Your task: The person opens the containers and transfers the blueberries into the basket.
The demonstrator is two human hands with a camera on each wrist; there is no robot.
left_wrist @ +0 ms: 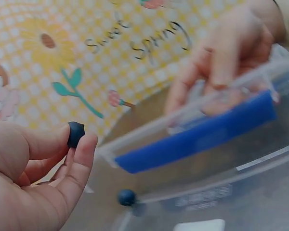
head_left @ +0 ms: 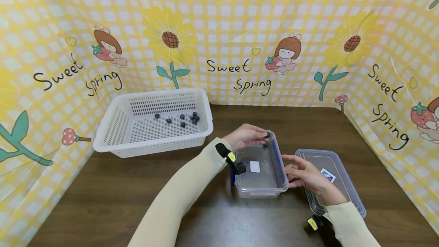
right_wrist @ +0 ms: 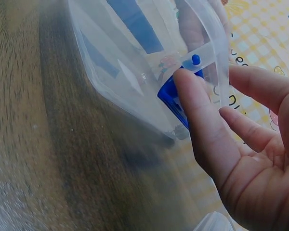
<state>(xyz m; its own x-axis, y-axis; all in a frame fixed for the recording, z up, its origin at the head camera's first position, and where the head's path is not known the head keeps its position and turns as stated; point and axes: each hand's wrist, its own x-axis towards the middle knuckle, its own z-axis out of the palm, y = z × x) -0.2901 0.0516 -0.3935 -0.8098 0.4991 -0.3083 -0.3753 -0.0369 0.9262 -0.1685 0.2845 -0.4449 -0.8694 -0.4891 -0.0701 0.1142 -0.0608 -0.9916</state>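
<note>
My left hand (head_left: 244, 136) pinches a blueberry (left_wrist: 76, 134) between thumb and fingertips, over the far end of a clear plastic food container (head_left: 264, 192). Below it, a second blueberry (left_wrist: 126, 197) lies on the container's floor. With its fingers fairly straight, my right hand (head_left: 306, 174) touches the container's right side. In the right wrist view one finger lies against the blue latch (right_wrist: 173, 96). The container's matching lid (head_left: 337, 159) lies on the table under and beyond the right hand.
A white perforated basket (head_left: 154, 146) stands at the back left with several blueberries (head_left: 183, 124) on its floor, some clustered at its right end. The dark wooden table (head_left: 113, 201) backs onto a yellow checked cloth (head_left: 219, 29) that also rises along both sides.
</note>
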